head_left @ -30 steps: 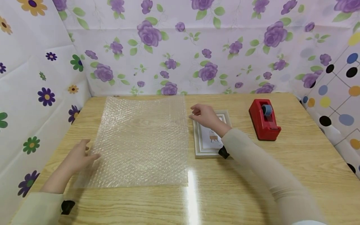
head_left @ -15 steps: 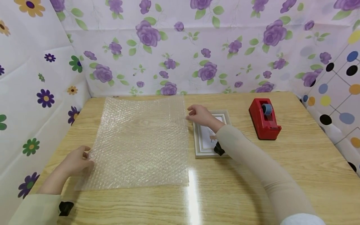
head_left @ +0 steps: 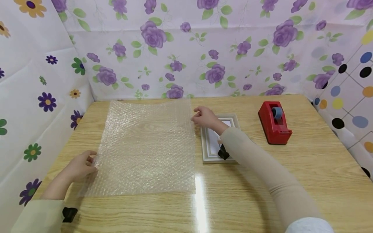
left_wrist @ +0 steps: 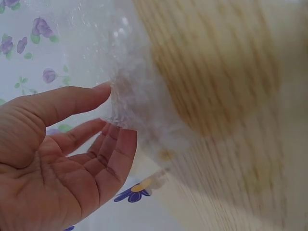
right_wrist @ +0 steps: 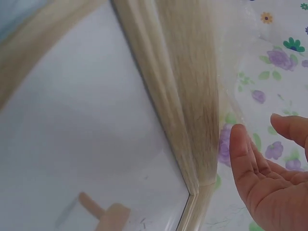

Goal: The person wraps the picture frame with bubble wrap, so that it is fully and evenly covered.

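A clear sheet of bubble wrap (head_left: 145, 145) lies spread over the left part of the wooden table. My left hand (head_left: 80, 166) is at its left edge; in the left wrist view the thumb tip and fingertips meet the wrap's edge, with a gap between thumb and fingers. Toward the sheet's upper right edge reaches my right hand (head_left: 205, 117), thumb and fingers apart in the right wrist view, the film's edge close to the fingertips. Under the right forearm lies a pale wooden picture frame (head_left: 207, 152) with a small drawing inside, partly covered by the sleeve.
A red tape dispenser (head_left: 274, 123) with a blue roll stands at the right of the table (head_left: 247, 200). Flowered sheeting (head_left: 175, 48) forms the back wall. Patterned sheets also hang at both sides.
My left hand moved down and in to the wrap's left edge, its fingers drawing closer together. The right hand shifted slightly left to the right edge. Picture frame and dispenser stayed put.
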`<state>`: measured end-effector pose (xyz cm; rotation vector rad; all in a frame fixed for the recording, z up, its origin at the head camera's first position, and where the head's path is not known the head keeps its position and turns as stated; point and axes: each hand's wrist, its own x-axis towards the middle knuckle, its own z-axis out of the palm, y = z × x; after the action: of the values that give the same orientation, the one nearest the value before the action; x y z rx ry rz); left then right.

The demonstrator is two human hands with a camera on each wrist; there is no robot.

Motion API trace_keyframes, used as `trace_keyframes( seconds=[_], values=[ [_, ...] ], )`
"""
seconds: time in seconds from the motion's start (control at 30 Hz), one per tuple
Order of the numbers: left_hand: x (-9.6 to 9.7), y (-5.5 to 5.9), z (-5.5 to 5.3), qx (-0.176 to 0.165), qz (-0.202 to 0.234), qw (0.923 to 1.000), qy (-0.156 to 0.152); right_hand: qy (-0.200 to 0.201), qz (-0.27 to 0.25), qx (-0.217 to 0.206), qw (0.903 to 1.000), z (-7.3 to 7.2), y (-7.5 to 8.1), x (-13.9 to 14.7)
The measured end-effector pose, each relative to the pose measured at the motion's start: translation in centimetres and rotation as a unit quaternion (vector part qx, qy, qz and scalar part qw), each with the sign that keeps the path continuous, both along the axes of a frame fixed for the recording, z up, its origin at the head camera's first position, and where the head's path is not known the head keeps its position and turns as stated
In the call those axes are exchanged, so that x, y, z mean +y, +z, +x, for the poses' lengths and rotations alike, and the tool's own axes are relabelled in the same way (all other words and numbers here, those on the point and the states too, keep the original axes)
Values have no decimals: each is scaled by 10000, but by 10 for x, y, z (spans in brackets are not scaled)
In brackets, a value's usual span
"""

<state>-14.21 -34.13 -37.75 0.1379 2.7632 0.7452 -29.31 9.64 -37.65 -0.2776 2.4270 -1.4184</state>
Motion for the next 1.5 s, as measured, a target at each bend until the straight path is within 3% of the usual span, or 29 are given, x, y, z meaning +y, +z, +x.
trace_keyframes(
  seconds=[0.17,0.4,0.7,1.0,1.3,1.5],
  values=[
    [-2,-5,-2,223,102,9996,-147,-58,-107,-102,9999,1,2,-1],
    [-5,-7,-6,30,152,9997,-184,-186,104,-136,9997,3,4,-2],
    [-9,-9,-15,92,205,9994,-252,-163,122,-38,9998,3,1,3],
    [-7,-10,-26,211,79,9995,-211,-218,79,-455,9987,8,0,12],
    [2,-5,-36,192,-40,9998,-106,-130,221,-698,9972,19,5,22],
    [7,-3,-42,259,-247,9993,-67,123,424,-508,9977,30,4,30]
  ],
)
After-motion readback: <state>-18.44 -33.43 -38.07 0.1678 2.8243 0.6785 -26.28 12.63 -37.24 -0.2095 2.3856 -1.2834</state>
